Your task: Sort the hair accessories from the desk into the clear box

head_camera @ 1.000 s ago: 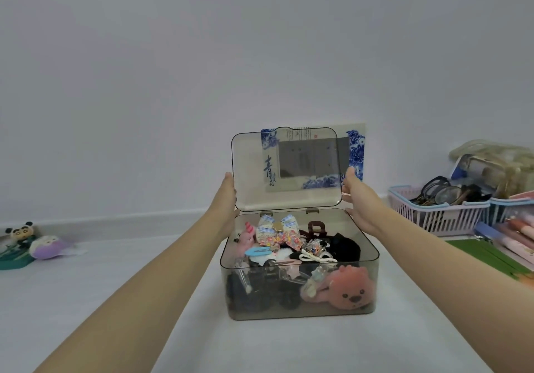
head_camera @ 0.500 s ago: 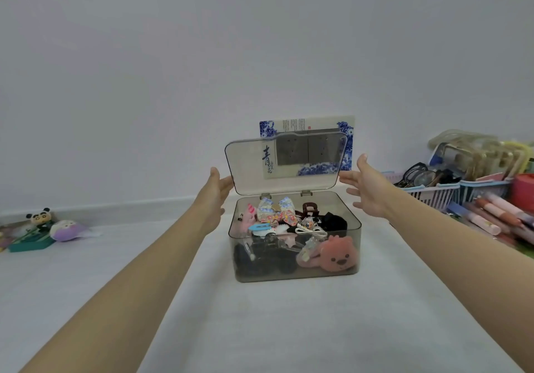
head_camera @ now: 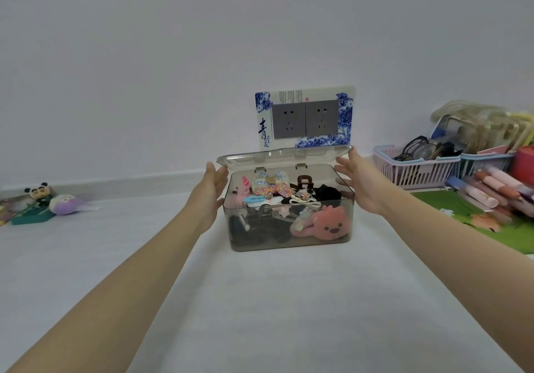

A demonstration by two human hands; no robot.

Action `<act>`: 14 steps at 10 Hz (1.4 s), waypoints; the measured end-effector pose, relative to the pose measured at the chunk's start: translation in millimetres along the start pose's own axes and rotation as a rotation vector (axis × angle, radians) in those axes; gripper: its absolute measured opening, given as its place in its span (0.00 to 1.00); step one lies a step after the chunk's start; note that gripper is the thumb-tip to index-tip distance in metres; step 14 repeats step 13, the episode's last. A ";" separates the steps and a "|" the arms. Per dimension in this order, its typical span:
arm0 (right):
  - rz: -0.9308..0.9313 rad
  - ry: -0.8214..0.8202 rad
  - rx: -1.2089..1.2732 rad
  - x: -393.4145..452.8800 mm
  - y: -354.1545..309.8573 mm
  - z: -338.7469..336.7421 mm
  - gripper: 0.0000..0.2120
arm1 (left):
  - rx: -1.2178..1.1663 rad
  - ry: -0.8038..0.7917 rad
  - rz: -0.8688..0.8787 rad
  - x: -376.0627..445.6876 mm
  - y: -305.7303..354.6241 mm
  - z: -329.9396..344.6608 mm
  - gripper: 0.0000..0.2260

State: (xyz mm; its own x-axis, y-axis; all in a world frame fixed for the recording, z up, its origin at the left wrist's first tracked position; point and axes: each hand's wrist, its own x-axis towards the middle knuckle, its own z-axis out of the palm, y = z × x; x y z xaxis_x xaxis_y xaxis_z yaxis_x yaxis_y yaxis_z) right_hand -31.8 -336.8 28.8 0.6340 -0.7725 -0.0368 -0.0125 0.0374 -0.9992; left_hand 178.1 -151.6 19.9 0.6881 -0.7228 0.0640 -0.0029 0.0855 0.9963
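The clear smoky box (head_camera: 289,242) stands on the white desk, filled with several hair accessories: a pink bear clip (head_camera: 329,223), a patterned bow (head_camera: 270,184), a brown claw clip (head_camera: 303,182) and black scrunchies. Its hinged lid (head_camera: 284,156) tilts low over the box, still partly raised. My left hand (head_camera: 212,190) is beside the box's left side with straight fingers near the lid's left edge. My right hand (head_camera: 359,183) is at the right side, fingers spread, fingertips at the lid's right corner. Neither hand holds anything.
A blue-and-white socket plate (head_camera: 304,118) is on the wall behind the box. At the right stand a pink basket (head_camera: 416,170) with glasses, pens (head_camera: 491,190) and a green mat (head_camera: 491,222). Small plush toys (head_camera: 60,203) sit at the far left.
The lid has swung down from upright to nearly flat over the box. Both hands followed it down along the box's sides, and the view has drawn back.
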 end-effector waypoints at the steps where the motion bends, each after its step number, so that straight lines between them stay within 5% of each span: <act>1: -0.041 0.010 0.059 18.4 11.3 -2.4 0.29 | -0.102 0.039 0.006 11.8 -11.7 2.9 0.26; 3: -0.096 -0.004 0.173 54.4 25.8 -1.9 0.15 | -0.209 0.149 0.041 44.5 -28.7 7.6 0.21; 5: -0.039 -0.011 0.223 68.8 36.8 -2.2 0.17 | -0.179 0.114 -0.047 65.2 -42.9 0.8 0.20; 8: 0.108 -0.031 -0.187 72.9 9.2 -1.5 0.22 | 0.140 0.154 -0.158 63.1 -6.1 2.0 0.14; 12: 0.342 0.042 -0.830 52.2 -28.7 8.5 0.24 | 0.860 -0.049 -0.330 58.9 45.6 7.8 0.26; 14: 0.306 0.129 -0.849 45.1 -45.5 7.4 0.24 | 0.943 -0.020 -0.285 54.0 67.6 18.4 0.26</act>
